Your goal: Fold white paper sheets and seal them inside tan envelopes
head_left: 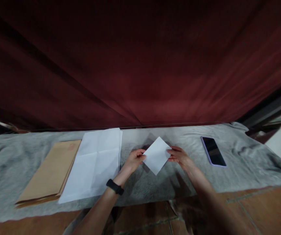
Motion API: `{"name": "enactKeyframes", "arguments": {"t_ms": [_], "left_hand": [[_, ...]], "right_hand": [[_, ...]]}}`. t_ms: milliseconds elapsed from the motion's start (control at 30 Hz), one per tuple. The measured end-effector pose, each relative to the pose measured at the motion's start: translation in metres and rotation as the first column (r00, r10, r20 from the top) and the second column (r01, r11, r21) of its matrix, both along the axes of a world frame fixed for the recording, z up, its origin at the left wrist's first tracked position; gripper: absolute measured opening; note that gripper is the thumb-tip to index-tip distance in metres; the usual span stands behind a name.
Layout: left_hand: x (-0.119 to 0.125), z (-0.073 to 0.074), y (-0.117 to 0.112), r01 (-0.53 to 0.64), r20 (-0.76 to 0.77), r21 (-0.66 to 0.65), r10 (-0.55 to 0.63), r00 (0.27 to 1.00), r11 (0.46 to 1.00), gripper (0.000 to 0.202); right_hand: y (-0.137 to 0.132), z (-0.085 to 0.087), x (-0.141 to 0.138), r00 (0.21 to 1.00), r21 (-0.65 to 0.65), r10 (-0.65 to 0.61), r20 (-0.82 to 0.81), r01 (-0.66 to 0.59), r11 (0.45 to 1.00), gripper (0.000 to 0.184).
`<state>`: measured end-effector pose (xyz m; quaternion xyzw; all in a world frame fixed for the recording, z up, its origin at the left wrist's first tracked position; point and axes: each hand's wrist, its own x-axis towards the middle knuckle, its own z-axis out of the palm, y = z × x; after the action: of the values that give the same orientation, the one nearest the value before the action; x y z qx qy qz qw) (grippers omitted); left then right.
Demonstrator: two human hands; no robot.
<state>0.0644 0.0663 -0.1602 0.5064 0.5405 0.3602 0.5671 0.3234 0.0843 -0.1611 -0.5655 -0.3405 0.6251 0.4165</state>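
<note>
A white square of paper (157, 156), turned like a diamond, is held between my two hands above the grey cloth. My left hand (135, 160) pinches its left corner between thumb and fingers. At the opposite corner, my right hand (179, 157) grips the paper with the thumb on top. Whether the square is one sheet or folded layers cannot be made out. A dark band is on my left wrist. Left of my left hand lies a stack of white paper (94, 163) with crease lines across its top sheet.
Brown envelopes (50, 171) lie at the left beside the white stack. A phone with a purple edge (214, 151) rests to the right. The grey cloth (186, 137) ends at a tiled floor (265, 209). A dark red curtain (140, 65) hangs behind.
</note>
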Motion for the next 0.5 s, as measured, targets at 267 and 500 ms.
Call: {"name": "enactKeyframes", "arguments": {"t_ms": [267, 500], "left_hand": [[-0.005, -0.013, 0.002, 0.002, -0.145, 0.060, 0.007, 0.989, 0.998, 0.020], [-0.013, -0.014, 0.020, 0.119, -0.272, 0.124, -0.081, 0.959, 0.985, 0.018]], "right_hand": [[-0.003, -0.006, -0.015, 0.748, 0.440, -0.157, 0.644, -0.194, 0.877, 0.025], [-0.038, -0.009, -0.062, 0.460, 0.456, -0.124, 0.879, -0.737, 0.499, 0.040]]}}
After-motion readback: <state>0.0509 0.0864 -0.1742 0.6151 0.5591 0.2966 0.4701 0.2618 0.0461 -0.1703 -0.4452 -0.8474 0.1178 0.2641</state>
